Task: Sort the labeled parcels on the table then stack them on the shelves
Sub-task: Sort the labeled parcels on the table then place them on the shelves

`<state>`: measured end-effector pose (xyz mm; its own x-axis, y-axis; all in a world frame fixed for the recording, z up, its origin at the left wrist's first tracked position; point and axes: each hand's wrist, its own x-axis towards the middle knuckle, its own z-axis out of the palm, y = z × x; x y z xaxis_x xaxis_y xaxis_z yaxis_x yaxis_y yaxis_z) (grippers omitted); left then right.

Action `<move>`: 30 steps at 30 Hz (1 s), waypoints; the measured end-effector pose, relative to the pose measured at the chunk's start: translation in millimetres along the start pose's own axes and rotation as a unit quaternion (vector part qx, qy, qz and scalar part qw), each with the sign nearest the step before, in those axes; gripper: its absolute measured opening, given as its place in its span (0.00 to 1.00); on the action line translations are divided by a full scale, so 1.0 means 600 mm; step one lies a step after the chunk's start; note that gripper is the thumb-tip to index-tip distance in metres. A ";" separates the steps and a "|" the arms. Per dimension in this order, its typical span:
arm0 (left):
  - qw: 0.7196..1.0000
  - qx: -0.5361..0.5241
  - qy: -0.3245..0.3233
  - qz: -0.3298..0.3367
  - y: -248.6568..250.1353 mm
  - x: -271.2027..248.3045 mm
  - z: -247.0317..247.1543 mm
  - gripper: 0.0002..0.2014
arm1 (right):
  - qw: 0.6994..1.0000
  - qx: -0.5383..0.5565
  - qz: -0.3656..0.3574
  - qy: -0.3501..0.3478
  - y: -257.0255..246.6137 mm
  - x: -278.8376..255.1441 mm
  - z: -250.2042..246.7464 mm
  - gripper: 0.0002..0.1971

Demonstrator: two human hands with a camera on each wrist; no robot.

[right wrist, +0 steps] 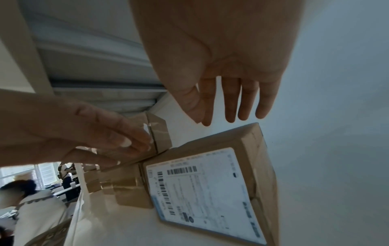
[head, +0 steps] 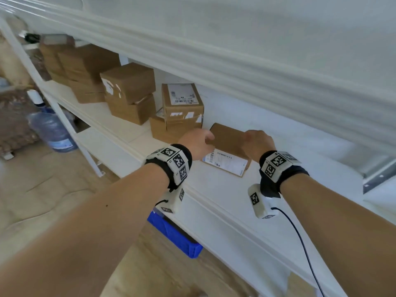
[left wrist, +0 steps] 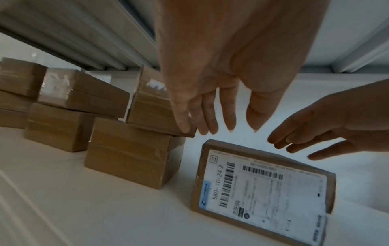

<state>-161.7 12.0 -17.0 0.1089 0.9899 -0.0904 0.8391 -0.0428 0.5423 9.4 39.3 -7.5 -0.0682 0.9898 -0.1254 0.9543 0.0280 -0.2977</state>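
Flat on the white shelf [head: 120,127]: a brown parcel [head: 230,139] with its printed label [head: 225,162] facing up, "580-10-24 2" readable in the left wrist view. Just left of the parcel, a two-high stack [head: 180,113] of cartons, the upper one also labeled on top. Further left of the parcel along the same shelf, more brown boxes [head: 130,93] stacked in twos.

Left hand [head: 198,142] over the parcel's left edge, fingers straight and relaxed, gripping nothing; fingertips [left wrist: 185,126] right by the corner of the stack's upper carton, contact hard to judge. Right hand [head: 258,142] over the parcel's right edge, fingers [right wrist: 231,106] likewise extended and loose, hovering just clear of the cardboard in both wrist views. Nothing pinched or held by either.

Below the parcel's shelf, a blue bin [head: 175,234]. Far left of the parcel, on the floor, a water jug [head: 51,129]. In the right wrist view, a person in a light top [right wrist: 31,214] beyond the shelf end.
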 end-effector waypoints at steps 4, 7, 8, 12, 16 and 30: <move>1.000 0.000 -0.005 0.011 -0.012 0.041 0.000 0.19 | 0.999 0.032 0.011 -0.010 0.000 0.030 0.014 0.13; 1.000 0.001 -0.021 0.017 -0.016 0.064 0.001 0.19 | 0.998 0.054 0.002 -0.026 -0.002 0.041 0.021 0.19; 0.999 0.003 -0.029 0.020 -0.016 0.071 0.002 0.20 | 0.998 0.050 -0.004 -0.034 -0.003 0.044 0.024 0.24; 0.998 0.016 -0.048 0.029 -0.016 0.092 0.003 0.20 | 0.998 0.039 -0.013 -0.056 -0.016 0.055 0.023 0.38; 0.998 0.012 -0.057 0.031 -0.018 0.112 0.004 0.20 | 0.996 -0.003 -0.019 -0.086 -0.016 0.063 0.024 0.40; 0.995 -0.009 -0.072 0.072 -0.012 0.128 0.008 0.19 | 0.995 -0.017 0.075 -0.063 0.005 0.046 0.025 0.43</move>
<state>-156.8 87.8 -31.6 0.3027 0.9443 -0.1288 0.8002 -0.1785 0.5726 6.2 64.4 -26.1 0.0421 0.9578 -0.2845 0.9658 -0.1119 -0.2338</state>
